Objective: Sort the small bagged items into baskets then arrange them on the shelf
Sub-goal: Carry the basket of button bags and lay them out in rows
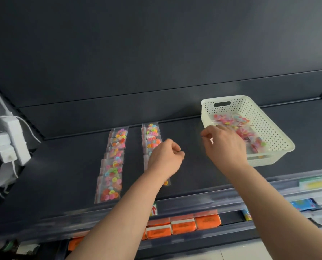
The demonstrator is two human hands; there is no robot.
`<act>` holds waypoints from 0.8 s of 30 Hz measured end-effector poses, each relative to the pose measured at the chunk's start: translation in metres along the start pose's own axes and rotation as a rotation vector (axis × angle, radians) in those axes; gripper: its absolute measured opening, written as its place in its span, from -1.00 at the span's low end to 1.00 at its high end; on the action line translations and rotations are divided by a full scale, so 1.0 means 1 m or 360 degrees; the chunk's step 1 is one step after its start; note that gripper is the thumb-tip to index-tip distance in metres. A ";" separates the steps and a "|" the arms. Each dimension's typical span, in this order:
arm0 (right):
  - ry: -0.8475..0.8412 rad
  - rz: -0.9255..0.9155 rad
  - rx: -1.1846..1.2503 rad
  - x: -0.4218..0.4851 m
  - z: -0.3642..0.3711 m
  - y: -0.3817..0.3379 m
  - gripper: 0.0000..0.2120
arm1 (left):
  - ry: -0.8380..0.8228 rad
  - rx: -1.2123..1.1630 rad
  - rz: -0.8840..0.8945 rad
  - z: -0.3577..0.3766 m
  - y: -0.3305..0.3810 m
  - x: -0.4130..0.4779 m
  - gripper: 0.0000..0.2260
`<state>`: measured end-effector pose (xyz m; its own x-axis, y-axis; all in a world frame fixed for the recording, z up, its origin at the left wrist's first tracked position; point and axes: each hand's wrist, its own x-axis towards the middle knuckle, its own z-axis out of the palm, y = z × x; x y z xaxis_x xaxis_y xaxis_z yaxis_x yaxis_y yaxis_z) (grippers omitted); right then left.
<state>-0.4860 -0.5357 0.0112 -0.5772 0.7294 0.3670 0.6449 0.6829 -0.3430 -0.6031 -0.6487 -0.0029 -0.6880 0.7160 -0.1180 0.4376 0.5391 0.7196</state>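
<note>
— Dark shelving all round, then. What's nearest?
— Down at the front there's a lower tier with orange packets (182, 226) side by side. A small label (153, 210) with a red arrow sits on the front edge above them.
— And the level above?
— That's the shelf (194, 175), dark and flat. Two rows of small clear bags of coloured buttons run front to back on it, overlapping like tiles. The left row (112, 166) is long and reaches almost to the front edge. The second row (151, 136) lies near it on the right, partly hidden by the left wrist.
— How are the hands?
— The left hand (165, 156) hovers over the second row, fingers curled into the palm, with nothing showing in them. The right hand (224, 145) is at the near left corner of the white basket (265, 124), thumb and forefinger brought together. It's blurred, so I can't tell whether a bag is between them.
— And the basket?
— It's perforated and stands on the shelf to the right at an angle, well apart from the rows. More bags of buttons (229, 119) lie loose inside it.
— Farther back?
— There are white boxes (12, 139) with cords at the far left, and a plain dark back panel (156, 53).
</note>
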 end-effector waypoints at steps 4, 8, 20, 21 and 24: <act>-0.0076 0.0228 -0.0113 0.024 -0.011 0.056 -0.76 | -0.0055 -0.0094 0.0106 0.024 0.038 0.014 -0.89; -0.0433 0.0398 -0.0117 0.059 -0.003 0.101 -0.78 | -0.0091 -0.0226 0.0076 0.048 0.066 0.026 -0.91; -0.0726 0.0512 0.0104 0.092 0.031 0.106 -0.84 | 0.0064 -0.0259 -0.0033 0.060 0.069 0.046 -0.93; -0.0688 0.0495 0.0199 0.094 0.028 0.105 -0.83 | 0.0078 -0.0263 -0.0036 0.060 0.069 0.046 -0.93; -0.0491 0.0474 0.0659 0.094 0.016 0.098 -0.83 | 0.0112 -0.0310 -0.0050 0.057 0.066 0.046 -0.92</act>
<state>-0.4852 -0.3997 -0.0022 -0.5604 0.8271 -0.0437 0.5881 0.3601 -0.7242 -0.5729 -0.5543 0.0003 -0.7413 0.6638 -0.0994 0.2999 0.4600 0.8357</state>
